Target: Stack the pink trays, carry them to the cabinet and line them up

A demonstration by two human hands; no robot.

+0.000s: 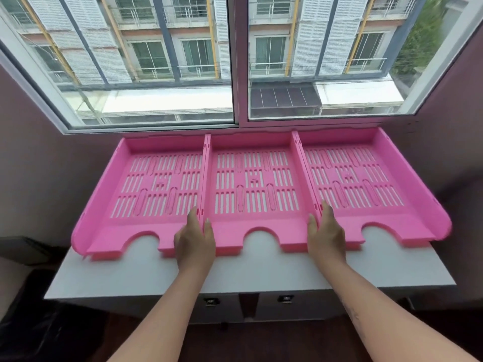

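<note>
Both hands [194, 241] straddle 3 trays' [252, 178] walls (side-by-side).

White flat-topped cabinet [261, 273] under the window — matte surface, two small metal fittings on its front face. On top: three pink slotted plastic trays side by side, walls touching — left tray [146, 184], middle tray [254, 184], right tray [366, 178] — each with a semicircular front notch.
</note>
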